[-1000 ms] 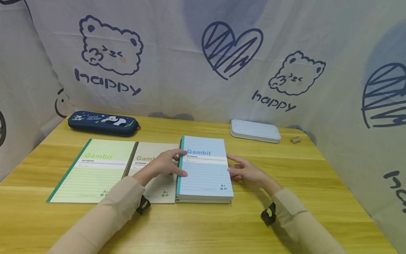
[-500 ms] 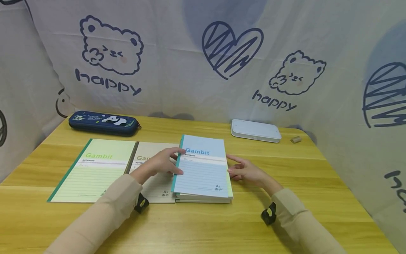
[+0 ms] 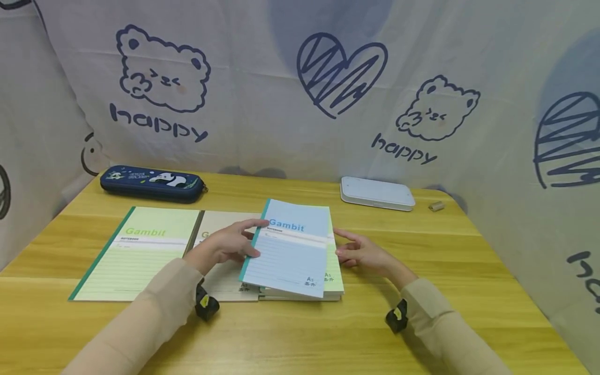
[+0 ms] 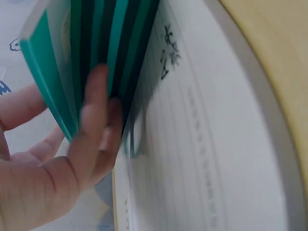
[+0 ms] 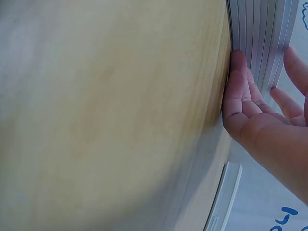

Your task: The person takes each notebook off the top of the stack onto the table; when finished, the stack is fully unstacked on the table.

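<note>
A light blue Gambit notebook [image 3: 288, 250] is lifted off a stack of notebooks [image 3: 334, 276] and sits askew, its teal spine swung left. My left hand [image 3: 241, 244] pinches that spine, thumb on the cover. In the left wrist view my fingers [image 4: 96, 120] lie against several teal spines [image 4: 115, 43], above a beige notebook [image 4: 202, 144]. My right hand [image 3: 347, 251] stays open, its straight fingers touching the stack's right side. The right wrist view shows those fingertips [image 5: 238, 82] against the page edges [image 5: 262, 33].
A green Gambit notebook [image 3: 136, 255] and the beige notebook [image 3: 229, 284] lie flat left of the stack on the wooden table [image 3: 300, 333]. A dark blue panda pencil case [image 3: 152, 182], a white flat box [image 3: 377, 192] and a small brown object [image 3: 436, 206] sit near the back. Printed cloth surrounds the table.
My left hand has lifted the blue notebook by its spine and drawn it left off the stack, uncovering a green cover beneath. The right hand has stayed put.
</note>
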Tool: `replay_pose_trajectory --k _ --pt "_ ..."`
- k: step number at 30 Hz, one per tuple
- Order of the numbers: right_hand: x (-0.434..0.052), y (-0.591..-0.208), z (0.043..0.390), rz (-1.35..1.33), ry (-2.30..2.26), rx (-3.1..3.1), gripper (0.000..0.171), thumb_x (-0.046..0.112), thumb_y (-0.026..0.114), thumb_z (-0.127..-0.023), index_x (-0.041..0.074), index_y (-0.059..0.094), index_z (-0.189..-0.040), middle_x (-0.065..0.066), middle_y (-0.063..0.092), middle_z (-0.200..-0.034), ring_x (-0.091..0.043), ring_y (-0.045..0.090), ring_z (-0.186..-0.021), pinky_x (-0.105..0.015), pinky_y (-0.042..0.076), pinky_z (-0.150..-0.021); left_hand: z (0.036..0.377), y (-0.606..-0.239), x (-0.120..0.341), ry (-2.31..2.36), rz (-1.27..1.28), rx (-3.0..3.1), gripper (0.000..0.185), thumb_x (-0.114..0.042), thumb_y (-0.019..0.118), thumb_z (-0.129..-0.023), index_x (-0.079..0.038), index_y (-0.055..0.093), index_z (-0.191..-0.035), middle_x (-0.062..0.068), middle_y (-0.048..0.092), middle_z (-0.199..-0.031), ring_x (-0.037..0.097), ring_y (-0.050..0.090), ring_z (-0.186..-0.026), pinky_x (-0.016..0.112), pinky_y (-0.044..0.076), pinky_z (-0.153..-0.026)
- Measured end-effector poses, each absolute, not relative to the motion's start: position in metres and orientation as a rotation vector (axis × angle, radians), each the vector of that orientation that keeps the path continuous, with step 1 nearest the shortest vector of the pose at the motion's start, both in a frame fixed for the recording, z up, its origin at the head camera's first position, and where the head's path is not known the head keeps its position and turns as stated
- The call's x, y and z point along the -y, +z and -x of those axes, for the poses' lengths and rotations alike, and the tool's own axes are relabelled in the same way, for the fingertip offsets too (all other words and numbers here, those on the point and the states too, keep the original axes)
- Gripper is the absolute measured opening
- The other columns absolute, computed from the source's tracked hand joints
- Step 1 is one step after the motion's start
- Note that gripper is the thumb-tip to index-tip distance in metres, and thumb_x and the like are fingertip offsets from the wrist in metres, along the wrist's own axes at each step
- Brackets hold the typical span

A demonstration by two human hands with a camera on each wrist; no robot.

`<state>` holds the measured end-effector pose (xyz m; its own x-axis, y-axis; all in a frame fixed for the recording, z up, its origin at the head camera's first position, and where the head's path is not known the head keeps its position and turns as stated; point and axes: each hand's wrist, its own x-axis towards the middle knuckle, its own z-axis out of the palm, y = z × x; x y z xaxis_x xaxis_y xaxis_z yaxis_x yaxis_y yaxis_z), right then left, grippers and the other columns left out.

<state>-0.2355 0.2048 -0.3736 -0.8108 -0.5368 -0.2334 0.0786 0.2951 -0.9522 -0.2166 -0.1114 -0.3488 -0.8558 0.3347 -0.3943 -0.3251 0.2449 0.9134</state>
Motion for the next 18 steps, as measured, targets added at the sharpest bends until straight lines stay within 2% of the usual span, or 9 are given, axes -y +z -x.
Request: replay_pose_trajectory --k 3,6,12,18 --pt "-0.204 -0.373 0.235 0.397 -1.553 -2.048 0.064 0.003 0.051 -0.089 0.000 0.014 -0.141 -0.017 0.056 -0.100 -0.015 0.057 -0.079 -0.025 0.047 -0.070 0.216 -0.347 0.115 1.680 -0.014 -1.956 0.069 0.018 0.049 -0.077 -0.011 0.034 -0.138 0.022 0.040 -0.120 0.028 0.050 -0.090 0.037 0.049 -0.068" --pt "-0.204 -0.372 0.235 0.386 -1.558 -2.048 0.064 0.004 0.052 -0.089 0.000 0.015 -0.141 -0.018 0.056 -0.101 -0.015 0.057 -0.080 -0.025 0.048 -0.071 0.217 -0.347 0.117 1.683 -0.023 -1.944 0.066 0.019 0.046 -0.079 -0.009 0.034 -0.138 0.022 0.043 -0.120 0.026 0.052 -0.089 0.037 0.049 -0.069" --pt "-0.204 -0.373 0.235 0.410 -1.553 -2.046 0.063 0.004 0.052 -0.089 -0.001 0.015 -0.141 -0.016 0.056 -0.098 -0.015 0.058 -0.080 -0.027 0.048 -0.072 0.216 -0.350 0.121 1.692 -0.030 -1.942 0.065 0.019 0.043 -0.079 -0.008 0.035 -0.137 0.019 0.040 -0.129 0.025 0.054 -0.088 0.036 0.050 -0.068" --pt "-0.204 -0.373 0.234 0.410 -1.553 -2.046 0.063 0.005 0.051 -0.090 -0.001 0.014 -0.141 -0.016 0.055 -0.099 -0.015 0.057 -0.080 -0.026 0.048 -0.071 0.213 -0.344 0.127 1.605 -0.104 -2.075 0.062 0.021 0.045 -0.075 -0.006 0.046 -0.131 0.019 0.041 -0.129 0.024 0.051 -0.089 0.030 0.047 -0.066"
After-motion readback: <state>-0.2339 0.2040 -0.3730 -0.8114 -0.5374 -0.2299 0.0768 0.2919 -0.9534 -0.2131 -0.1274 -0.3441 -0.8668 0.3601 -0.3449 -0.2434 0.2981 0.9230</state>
